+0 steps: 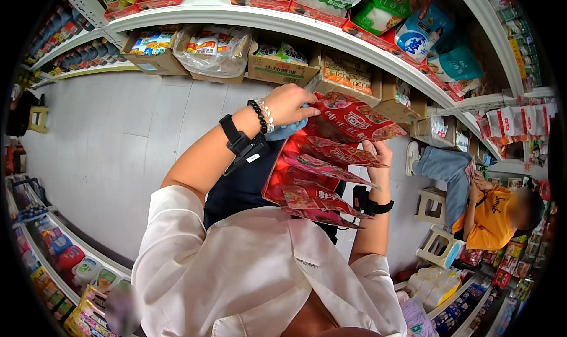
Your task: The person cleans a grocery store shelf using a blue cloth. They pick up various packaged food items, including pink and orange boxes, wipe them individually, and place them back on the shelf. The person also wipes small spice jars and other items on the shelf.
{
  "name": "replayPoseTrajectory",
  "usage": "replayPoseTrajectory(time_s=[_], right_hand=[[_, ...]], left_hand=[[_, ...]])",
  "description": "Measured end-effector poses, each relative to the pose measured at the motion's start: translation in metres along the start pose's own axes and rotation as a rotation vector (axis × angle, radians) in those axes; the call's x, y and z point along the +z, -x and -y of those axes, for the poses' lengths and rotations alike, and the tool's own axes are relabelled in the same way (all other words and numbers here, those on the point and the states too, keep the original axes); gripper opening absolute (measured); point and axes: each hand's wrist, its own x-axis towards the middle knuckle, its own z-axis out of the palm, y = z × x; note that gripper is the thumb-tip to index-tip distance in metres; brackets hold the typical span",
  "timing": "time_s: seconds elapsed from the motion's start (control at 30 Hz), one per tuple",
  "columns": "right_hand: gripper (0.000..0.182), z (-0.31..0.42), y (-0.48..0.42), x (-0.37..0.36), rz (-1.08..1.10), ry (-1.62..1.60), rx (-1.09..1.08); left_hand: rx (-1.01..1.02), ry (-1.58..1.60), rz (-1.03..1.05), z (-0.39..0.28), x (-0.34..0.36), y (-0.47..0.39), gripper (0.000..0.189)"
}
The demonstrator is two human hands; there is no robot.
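My left hand (290, 109), with beaded bracelets and a black strap at its wrist, pinches the edge of a red printed plastic pouch (354, 117). A blue cloth (288, 129) is bunched under the same hand. My right hand (378, 153) grips the pouches from the right side; some of its fingers are hidden behind them. Several more red pouches (314, 195) fan out towards my chest from a red tray or box (272, 179), held over my dark-clad lap (241, 188).
Open cartons of bagged goods (283, 69) line the floor under a white shelf (266, 16) carrying sugar bags. At right, a person in an orange shirt (491, 217) sits beside plastic stools (436, 246). Shelves of bottles (84, 266) stand at lower left.
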Motion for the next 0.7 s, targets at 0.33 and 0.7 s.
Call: replayPoseTrajectory(time_s=[0.33, 0.7], right_hand=[[0.017, 0.003, 0.009, 0.003, -0.029, -0.072, 0.037], [0.029, -0.018, 0.028, 0.013, -0.114, -0.237, 0.200]], left_hand=[[-0.287, 0.332, -0.713, 0.043, -0.040, 0.009, 0.025], [-0.609, -0.367, -0.403, 0.230, -0.031, 0.021, 0.029]])
